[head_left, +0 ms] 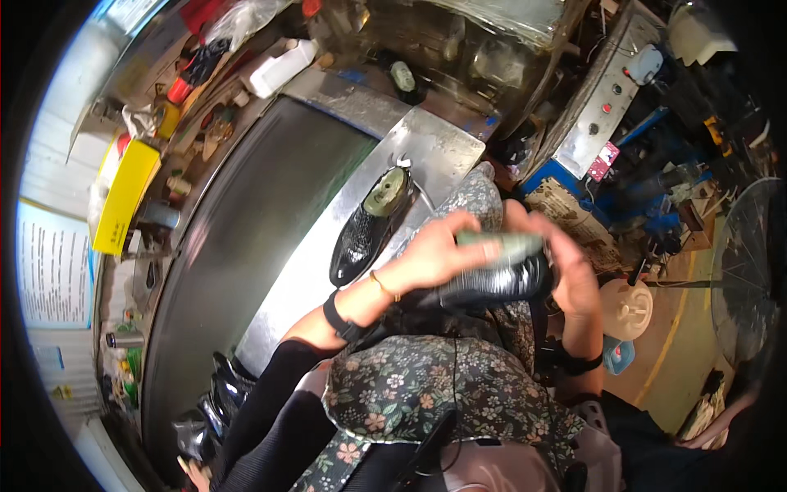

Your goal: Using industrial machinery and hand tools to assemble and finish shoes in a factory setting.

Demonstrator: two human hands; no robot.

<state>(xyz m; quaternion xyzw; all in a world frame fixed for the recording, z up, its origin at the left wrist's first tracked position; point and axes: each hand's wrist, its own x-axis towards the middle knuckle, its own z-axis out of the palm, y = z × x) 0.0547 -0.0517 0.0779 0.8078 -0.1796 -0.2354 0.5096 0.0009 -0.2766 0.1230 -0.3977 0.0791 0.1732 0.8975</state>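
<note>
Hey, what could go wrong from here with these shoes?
First, the held shoe might slip: the right grip is motion-blurred, so I can't tell how firmly it backs up the left grip. Second, the other shoe lies on the ledge close to the left forearm, so a bump could shift or scuff it. Third, the bracelet might scratch a glossy shoe if it rubs one.

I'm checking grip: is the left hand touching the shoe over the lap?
Touching: the head view shows the left hand with its thumb on the black shoe.
</note>
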